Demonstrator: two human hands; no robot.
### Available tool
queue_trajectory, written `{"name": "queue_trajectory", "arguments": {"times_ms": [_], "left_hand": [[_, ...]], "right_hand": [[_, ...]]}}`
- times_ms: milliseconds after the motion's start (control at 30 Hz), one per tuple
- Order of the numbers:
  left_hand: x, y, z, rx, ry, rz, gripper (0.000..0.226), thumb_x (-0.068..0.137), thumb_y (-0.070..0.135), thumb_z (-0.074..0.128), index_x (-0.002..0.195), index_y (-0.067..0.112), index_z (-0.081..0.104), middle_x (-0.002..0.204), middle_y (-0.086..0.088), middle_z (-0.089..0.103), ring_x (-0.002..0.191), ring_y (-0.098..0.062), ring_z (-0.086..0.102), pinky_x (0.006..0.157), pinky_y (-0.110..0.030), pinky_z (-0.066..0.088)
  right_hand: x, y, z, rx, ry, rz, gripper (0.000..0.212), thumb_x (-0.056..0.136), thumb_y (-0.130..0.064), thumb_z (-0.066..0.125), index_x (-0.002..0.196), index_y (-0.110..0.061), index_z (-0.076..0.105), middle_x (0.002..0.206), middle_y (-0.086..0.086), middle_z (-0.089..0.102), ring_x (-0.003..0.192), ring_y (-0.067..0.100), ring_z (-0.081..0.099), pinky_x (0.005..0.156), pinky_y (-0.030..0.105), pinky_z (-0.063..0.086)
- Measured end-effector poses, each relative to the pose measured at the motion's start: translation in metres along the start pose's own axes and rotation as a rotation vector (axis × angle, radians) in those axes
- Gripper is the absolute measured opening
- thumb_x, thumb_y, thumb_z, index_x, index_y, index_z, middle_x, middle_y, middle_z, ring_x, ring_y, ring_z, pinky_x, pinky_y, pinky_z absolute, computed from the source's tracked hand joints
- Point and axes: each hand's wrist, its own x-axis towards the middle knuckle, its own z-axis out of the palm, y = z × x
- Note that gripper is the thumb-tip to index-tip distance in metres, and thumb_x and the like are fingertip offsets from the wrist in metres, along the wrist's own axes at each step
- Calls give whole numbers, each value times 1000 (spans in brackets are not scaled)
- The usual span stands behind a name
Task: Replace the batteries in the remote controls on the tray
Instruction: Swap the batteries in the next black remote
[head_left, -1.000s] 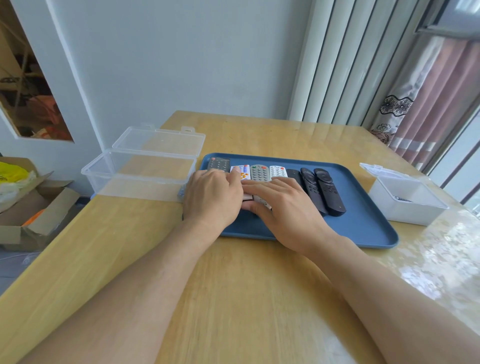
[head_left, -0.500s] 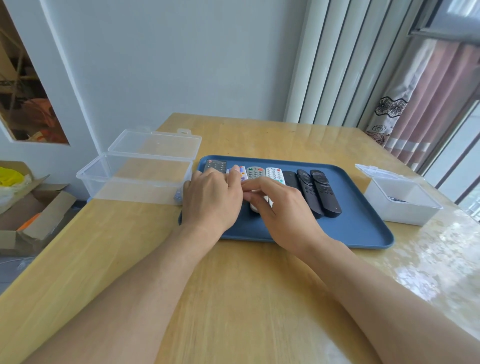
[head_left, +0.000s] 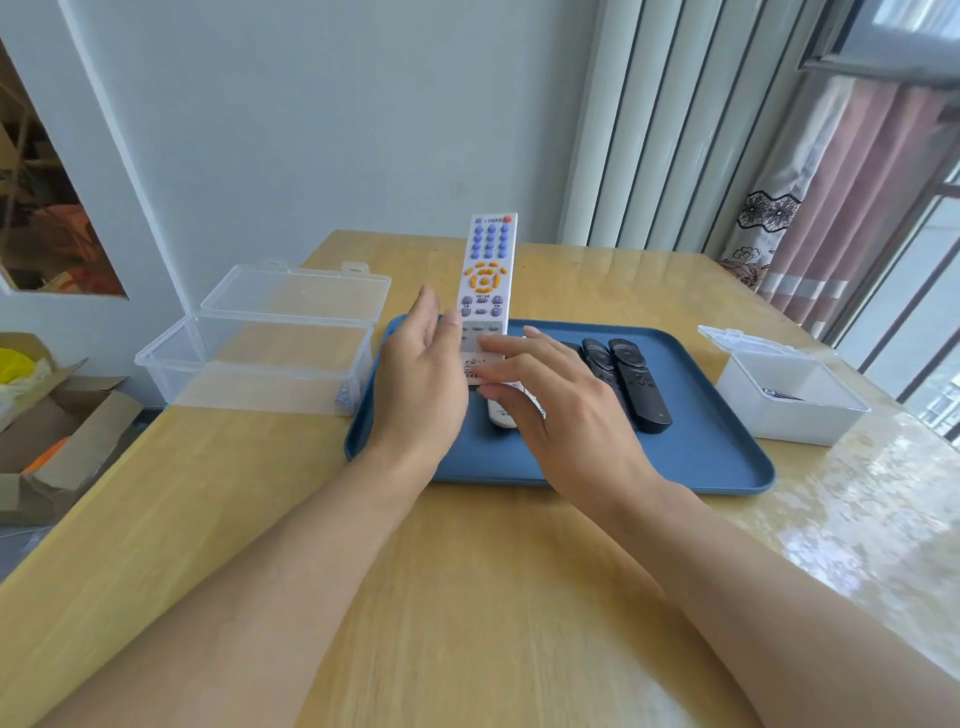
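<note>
A white remote (head_left: 485, 280) with purple and orange buttons stands nearly upright above the blue tray (head_left: 701, 457), buttons facing me. My right hand (head_left: 566, 410) pinches its lower end, fingers on the front and thumb beneath. My left hand (head_left: 421, 379) is beside the remote's left edge with its fingers straight, and the thumb touches that edge. On the tray lie another white remote (head_left: 501, 418), mostly hidden behind my hands, and black remotes (head_left: 636, 387) side by side.
A clear plastic box (head_left: 260, 358) with its lid open stands left of the tray, a small object in its near corner. A small white box (head_left: 789, 410), lid open, sits at the right with dark items inside. Cardboard boxes lie on the floor at left.
The white remote lay flat in the tray's row under both hands. It has been lifted and tipped upright, and my left hand has opened beside it.
</note>
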Motion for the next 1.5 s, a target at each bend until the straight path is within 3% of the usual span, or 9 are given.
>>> {"name": "queue_trajectory", "arguments": {"times_ms": [100, 200, 333, 667, 800, 933, 1100, 1267, 1500], "left_hand": [[3, -2, 1, -206, -1, -134, 67, 88, 43, 54, 151, 20, 48, 142, 3, 61, 130, -13, 58, 115, -40, 43], [-2, 7, 2, -273, -58, -221, 57, 98, 53, 49, 136, 12, 61, 127, -9, 70, 120, -25, 66, 101, -39, 51], [0, 10, -4, -368, -233, -313, 65, 102, 64, 30, 102, 8, 62, 88, -7, 69, 92, -21, 70, 74, -30, 58], [-3, 10, -2, -420, -238, -415, 68, 103, 63, 27, 139, 11, 54, 122, -19, 72, 113, -33, 69, 89, -44, 50], [-3, 9, -1, -457, -203, -355, 59, 107, 55, 28, 138, 12, 52, 119, -14, 74, 124, -32, 64, 96, -42, 50], [-4, 10, 2, -472, -193, -248, 60, 107, 56, 18, 142, 18, 47, 123, -8, 74, 124, -20, 65, 90, -29, 55], [-8, 11, 5, -463, -171, -194, 57, 105, 60, 14, 131, 28, 53, 121, -2, 75, 123, -17, 65, 82, -29, 58], [-9, 12, 4, -464, -193, -188, 52, 106, 57, 22, 125, 23, 58, 122, -7, 74, 123, -19, 65, 108, -42, 48], [-6, 11, 1, -543, 12, -219, 18, 96, 37, 64, 83, 24, 64, 87, 2, 71, 85, -14, 67, 80, -29, 53]], "right_hand": [[1, -1, -2, -14, 21, -47, 11, 96, -5, 65, 103, -3, 74, 123, 8, 70, 116, 23, 65, 117, 41, 37], [2, -2, -5, -44, -8, -140, 17, 100, -8, 58, 103, -3, 74, 124, 7, 69, 125, 26, 61, 116, 44, 37], [-2, -8, -8, 80, -52, -125, 13, 97, -1, 63, 104, -3, 74, 130, 5, 67, 135, 20, 53, 112, 40, 44], [-7, -21, -17, 242, 43, 25, 15, 89, 7, 70, 93, -6, 75, 98, -1, 73, 100, 8, 69, 84, 26, 55], [-2, -26, -26, 187, 184, 302, 22, 80, -31, 84, 79, -19, 66, 66, -12, 52, 62, 3, 47, 62, 14, 38], [0, -22, -29, 271, -146, 700, 48, 76, -74, 64, 78, -26, 59, 55, -4, 48, 53, 6, 41, 56, 29, 36], [-3, -23, -26, 424, -356, 708, 70, 83, -78, 53, 88, -9, 64, 70, 7, 45, 65, 11, 40, 66, 33, 33], [-1, -28, -25, 632, -205, 774, 45, 91, -50, 67, 86, -5, 61, 72, -4, 58, 68, 11, 51, 72, 34, 42], [9, -17, -34, 1007, 306, 992, 14, 100, -25, 59, 92, -14, 63, 90, 1, 68, 77, 19, 68, 72, 34, 54]]}}
